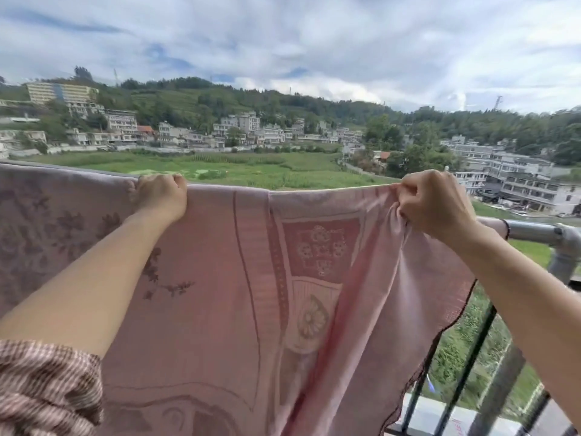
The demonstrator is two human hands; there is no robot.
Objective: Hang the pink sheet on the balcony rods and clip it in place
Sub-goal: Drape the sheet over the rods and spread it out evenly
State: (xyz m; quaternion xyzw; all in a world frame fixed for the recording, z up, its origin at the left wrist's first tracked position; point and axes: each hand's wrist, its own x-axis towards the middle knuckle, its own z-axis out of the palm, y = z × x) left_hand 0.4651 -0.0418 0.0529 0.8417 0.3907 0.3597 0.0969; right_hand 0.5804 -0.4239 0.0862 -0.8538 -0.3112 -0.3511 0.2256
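Observation:
The pink sheet (pixel 220 278), woven with flower and border patterns, hangs spread in front of me and fills the lower middle of the view. My left hand (pixel 160 196) grips its top edge left of centre. My right hand (pixel 434 202) pinches a bunched part of the top edge at the right. The sheet's left part lies over a rod that is hidden beneath it. A grey metal balcony rod (pixel 531 231) shows bare to the right of my right wrist, ending in a pipe joint. No clip is visible.
Dark vertical railing bars (pixel 471 366) run below the rod at the lower right, with a light ledge at their foot. Beyond the balcony lie a green field, houses and wooded hills. A patterned sleeve (pixel 47 388) covers my left upper arm.

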